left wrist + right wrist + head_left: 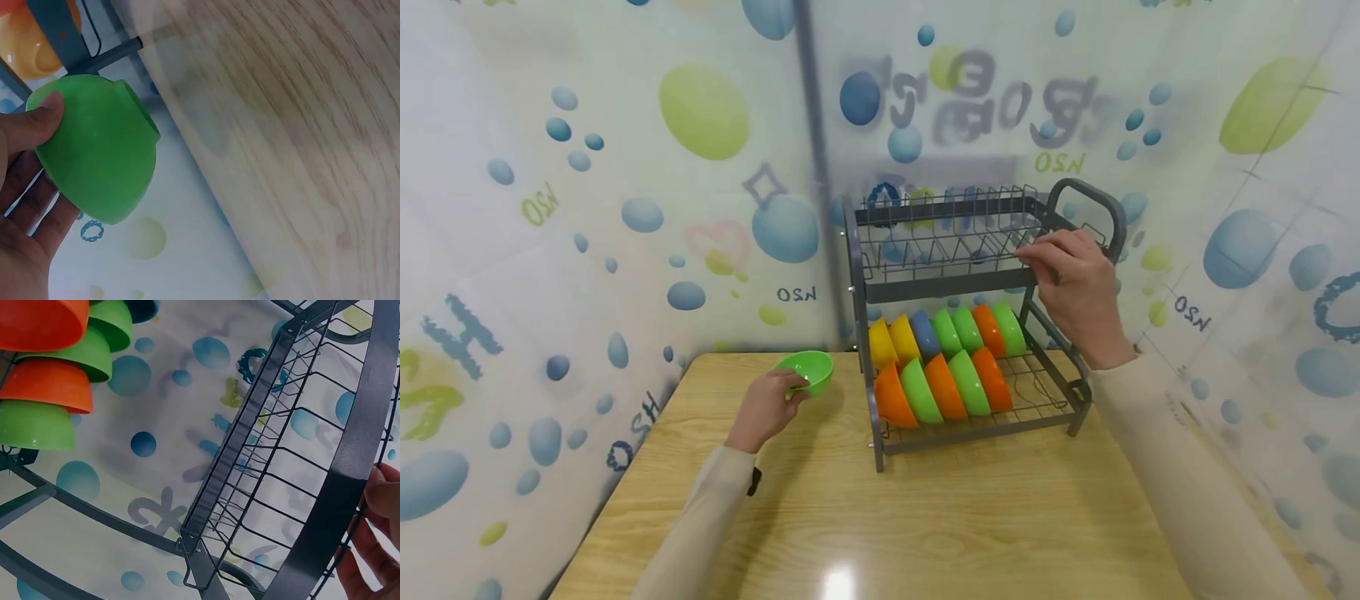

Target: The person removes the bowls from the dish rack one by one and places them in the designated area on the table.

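"Which step are we on?"

"It looks like we are picking up. Our left hand [767,410] has its thumb and fingers gripping the rim of a bright green, round bowl [814,372] that looks like plastic. It is just left of the middle of the frame, near the back edge of the pale wooden bench [925,521]. We can't tell if its bottom touches the wood."

"And our right hand [1078,287]?"

"It is right of the middle. Its fingers seem to pinch a thin wire at the top front of the dark grey, two-shelf metal rack [951,286]. Maybe that helps hold it steady."

"What does our next move need?"

"We think we should lift the bowl and bring it right, going around the rack's flat grey left leg [860,312] so we don't bump it."

"Where is there room?"

"On the low shelf, the front row of shiny orange and green bowls [945,387] stops before the right end, and we see bare wires there. The top shelf shows bare wires too."
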The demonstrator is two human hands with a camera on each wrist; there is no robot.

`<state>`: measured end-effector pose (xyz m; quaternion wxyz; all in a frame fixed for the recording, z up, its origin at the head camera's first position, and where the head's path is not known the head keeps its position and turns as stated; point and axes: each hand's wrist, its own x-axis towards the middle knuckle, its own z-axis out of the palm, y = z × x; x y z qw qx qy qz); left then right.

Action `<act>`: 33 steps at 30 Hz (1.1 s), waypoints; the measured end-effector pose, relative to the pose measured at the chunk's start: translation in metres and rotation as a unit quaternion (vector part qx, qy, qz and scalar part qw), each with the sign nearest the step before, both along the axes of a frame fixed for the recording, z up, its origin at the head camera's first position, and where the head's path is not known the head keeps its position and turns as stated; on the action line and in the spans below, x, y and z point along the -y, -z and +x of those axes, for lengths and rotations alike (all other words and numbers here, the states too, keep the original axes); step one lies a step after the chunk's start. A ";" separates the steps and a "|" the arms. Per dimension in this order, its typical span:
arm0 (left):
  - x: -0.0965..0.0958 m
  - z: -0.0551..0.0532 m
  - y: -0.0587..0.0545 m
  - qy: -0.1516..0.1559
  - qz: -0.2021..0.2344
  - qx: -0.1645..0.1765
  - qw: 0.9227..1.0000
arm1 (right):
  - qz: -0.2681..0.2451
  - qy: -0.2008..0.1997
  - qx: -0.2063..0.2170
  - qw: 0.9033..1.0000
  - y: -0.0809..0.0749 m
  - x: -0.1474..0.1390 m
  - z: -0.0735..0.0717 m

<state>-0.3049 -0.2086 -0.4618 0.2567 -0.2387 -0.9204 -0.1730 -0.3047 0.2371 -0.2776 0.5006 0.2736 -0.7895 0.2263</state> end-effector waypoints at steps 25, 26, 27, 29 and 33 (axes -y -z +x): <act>-0.010 -0.030 0.026 -0.034 -0.009 0.077 0.996 | -0.029 0.000 0.024 0.999 0.001 0.003 0.003; -0.011 -0.031 0.026 -0.031 -0.009 0.075 0.997 | -0.031 0.000 0.024 0.999 0.001 0.003 0.003; -0.012 -0.031 0.026 -0.028 -0.010 0.072 0.997 | -0.033 -0.002 0.023 0.999 0.001 0.003 0.003; -0.013 -0.033 0.027 -0.025 -0.011 0.068 0.997 | -0.036 -0.004 0.022 0.999 0.001 0.003 0.004; -0.015 -0.033 0.030 -0.031 -0.013 0.059 0.998 | -0.036 -0.002 0.023 0.999 0.001 0.004 0.004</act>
